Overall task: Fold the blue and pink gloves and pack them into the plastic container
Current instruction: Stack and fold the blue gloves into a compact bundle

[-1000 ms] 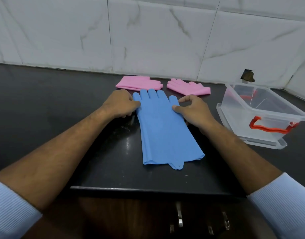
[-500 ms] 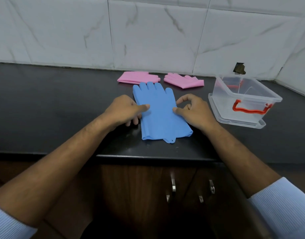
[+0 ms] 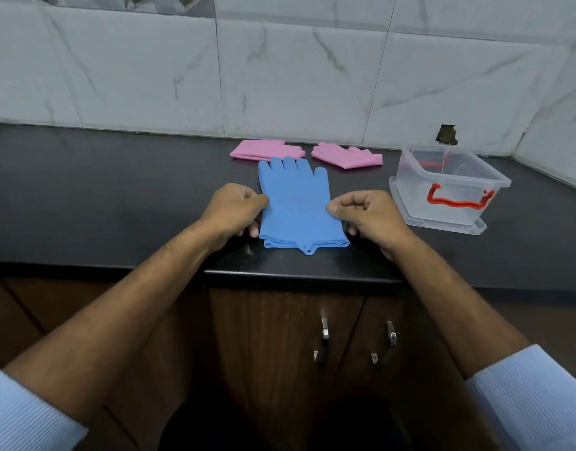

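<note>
The blue gloves (image 3: 298, 196) lie stacked flat on the black counter (image 3: 101, 196), fingers pointing toward the wall, cuffs near the front edge. My left hand (image 3: 236, 208) pinches their left edge and my right hand (image 3: 366, 213) pinches their right edge, both at mid-length. Two pink gloves lie behind them by the wall, one at the left (image 3: 263, 150) and one at the right (image 3: 346, 155). The clear plastic container (image 3: 449, 187) with red handles stands open to the right, seated on its lid.
A marble-tiled wall (image 3: 280, 76) backs the counter and turns a corner at the far right. Below the counter's front edge are brown cabinet doors with two metal handles (image 3: 324, 340). A small dark hole (image 3: 446, 134) marks the wall behind the container.
The view has pulled back and up, showing more cabinet. Both hands slid down the blue gloves toward me and their fingers closed onto the side edges.
</note>
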